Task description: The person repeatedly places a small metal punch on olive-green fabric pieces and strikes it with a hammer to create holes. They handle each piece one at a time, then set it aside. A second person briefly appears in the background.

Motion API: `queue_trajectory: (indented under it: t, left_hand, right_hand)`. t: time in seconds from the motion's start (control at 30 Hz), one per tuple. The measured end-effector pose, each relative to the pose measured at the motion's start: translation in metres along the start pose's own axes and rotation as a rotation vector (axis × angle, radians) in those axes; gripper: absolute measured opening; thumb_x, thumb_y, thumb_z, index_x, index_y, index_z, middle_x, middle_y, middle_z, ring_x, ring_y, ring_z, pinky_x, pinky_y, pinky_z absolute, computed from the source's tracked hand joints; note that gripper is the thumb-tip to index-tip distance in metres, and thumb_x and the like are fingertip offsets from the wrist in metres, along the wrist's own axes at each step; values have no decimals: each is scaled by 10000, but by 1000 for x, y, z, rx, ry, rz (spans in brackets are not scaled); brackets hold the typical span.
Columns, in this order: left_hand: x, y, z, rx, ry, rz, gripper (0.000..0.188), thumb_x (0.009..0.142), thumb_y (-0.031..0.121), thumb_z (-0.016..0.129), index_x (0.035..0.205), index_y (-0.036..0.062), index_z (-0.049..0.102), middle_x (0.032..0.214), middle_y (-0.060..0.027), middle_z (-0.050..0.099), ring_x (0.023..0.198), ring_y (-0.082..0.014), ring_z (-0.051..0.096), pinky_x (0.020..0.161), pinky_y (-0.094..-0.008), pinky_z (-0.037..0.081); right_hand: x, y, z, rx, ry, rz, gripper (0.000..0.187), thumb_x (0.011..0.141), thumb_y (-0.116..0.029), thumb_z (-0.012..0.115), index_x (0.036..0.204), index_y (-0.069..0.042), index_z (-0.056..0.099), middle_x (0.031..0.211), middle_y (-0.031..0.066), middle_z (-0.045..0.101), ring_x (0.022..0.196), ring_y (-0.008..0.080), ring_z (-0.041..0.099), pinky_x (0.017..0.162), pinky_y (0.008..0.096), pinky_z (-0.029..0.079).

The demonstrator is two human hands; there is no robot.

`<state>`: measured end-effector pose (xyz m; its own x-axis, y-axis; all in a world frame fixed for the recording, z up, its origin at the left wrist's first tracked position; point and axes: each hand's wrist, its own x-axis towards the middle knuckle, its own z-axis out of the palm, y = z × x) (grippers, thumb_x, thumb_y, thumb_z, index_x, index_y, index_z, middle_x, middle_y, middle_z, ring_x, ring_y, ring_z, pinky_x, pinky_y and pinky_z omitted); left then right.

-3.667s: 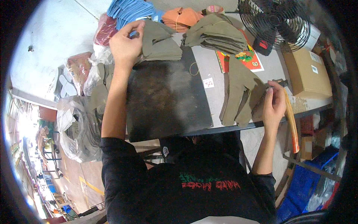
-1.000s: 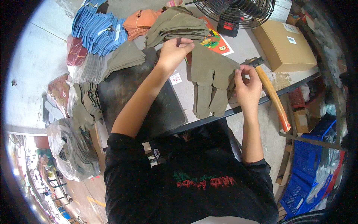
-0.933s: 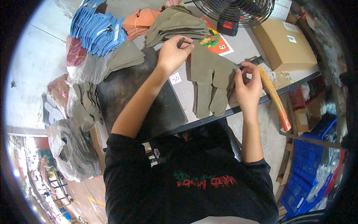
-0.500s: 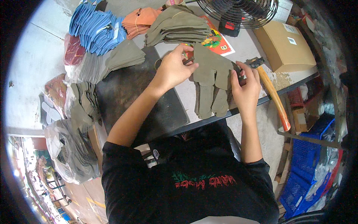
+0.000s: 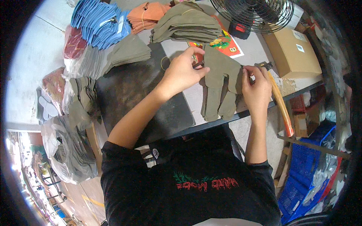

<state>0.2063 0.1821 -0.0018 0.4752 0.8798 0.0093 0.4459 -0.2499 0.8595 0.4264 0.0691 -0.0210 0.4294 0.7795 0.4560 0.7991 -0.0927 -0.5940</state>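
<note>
On the tabletop in front of me lie olive-green cut pieces [image 5: 220, 69] of flat sheet material, with long rounded lobes toward the table's near edge. My left hand [image 5: 183, 71] is at their left side, fingers curled and thumb reaching the edge; a small dark thing between thumb and fingers is too unclear to name. At the right corner, my right hand [image 5: 257, 84] pinches the edge of the upper piece between thumb and forefinger. Just behind them rests a thick olive stack [image 5: 186, 24]. A hammer [image 5: 279, 100] with a wooden handle lies right of my right hand.
A black mat [image 5: 139, 90] covers the table's left part. Behind it are grey [image 5: 128, 52], orange [image 5: 147, 17] and blue stacks [image 5: 100, 26]. A wire-guarded fan [image 5: 254, 13] and a cardboard box [image 5: 294, 54] stand at the back right. Blue crates [image 5: 309, 169] sit below, at right.
My right thumb and forefinger have closed on the right corner of the upper piece. That piece has turned slightly over the lower ones. The whole view has shifted a little.
</note>
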Motion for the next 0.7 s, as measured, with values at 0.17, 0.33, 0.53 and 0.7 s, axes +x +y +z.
queue_trajectory:
  t: [0.17, 0.33, 0.53, 0.7]
  left_hand:
    - [0, -6, 4, 58, 30, 15, 521, 897, 159, 859, 1347, 35, 627, 996, -122, 769, 906, -174, 755, 819, -333, 598]
    - [0, -4, 6, 133, 77, 31, 489, 894, 175, 860, 1323, 23, 680, 947, -128, 777, 885, -148, 754, 783, -320, 601]
    - [-2, 20, -33, 382, 11, 75, 397, 891, 353, 790, 1226, 138, 784, 1123, -122, 807, 1052, -337, 768, 904, -461, 606]
    - [-15, 20, -129, 957, 335, 158, 309, 903, 349, 787, 1175, 204, 806, 1094, -100, 803, 1021, -346, 763, 886, -465, 612]
  right_hand:
    - [-1, -1, -2, -23, -2, -29, 160, 934, -123, 785, 1057, -21, 773, 915, 138, 659, 837, 284, 678, 773, 396, 538]
    - [4, 6, 3, 4, -11, -75, 157, 936, -143, 784, 1036, -29, 747, 947, 139, 661, 872, 310, 675, 783, 422, 536]
    - [-3, 11, 19, 95, 74, -65, 118, 976, -83, 731, 1074, -20, 721, 876, 98, 583, 763, 247, 572, 704, 385, 494]
    - [-8, 19, 19, 264, 92, -59, 168, 1033, -86, 678, 1184, -17, 696, 901, 53, 599, 771, 139, 553, 643, 294, 476]
